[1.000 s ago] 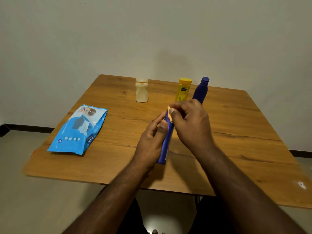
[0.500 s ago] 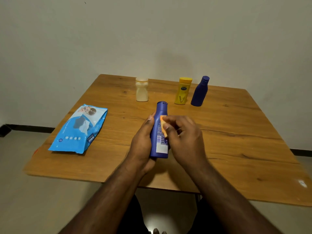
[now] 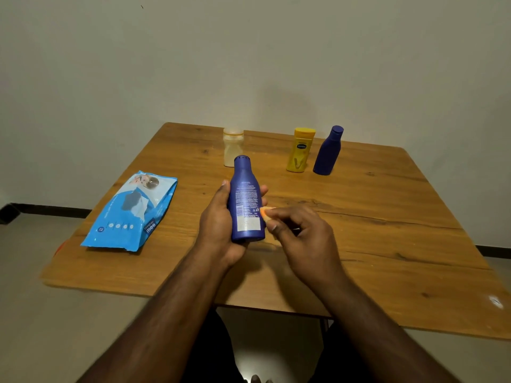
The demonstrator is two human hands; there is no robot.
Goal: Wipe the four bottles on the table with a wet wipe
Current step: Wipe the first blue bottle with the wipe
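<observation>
The blue bottle [image 3: 246, 200] was held upright above the wooden surface [image 3: 387, 217] by the left hand [image 3: 221, 225], fingers curled round it. A small orange-tinted wipe [image 3: 265, 210] was pinched against its side by the right hand [image 3: 301, 236].

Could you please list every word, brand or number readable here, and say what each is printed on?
"mee": on the blue wet wipe pack.
Blue oval logo on the yellow bottle: too blurred to read.
Back label print on the blue bottle that the left hand holds: too small to read.
</observation>
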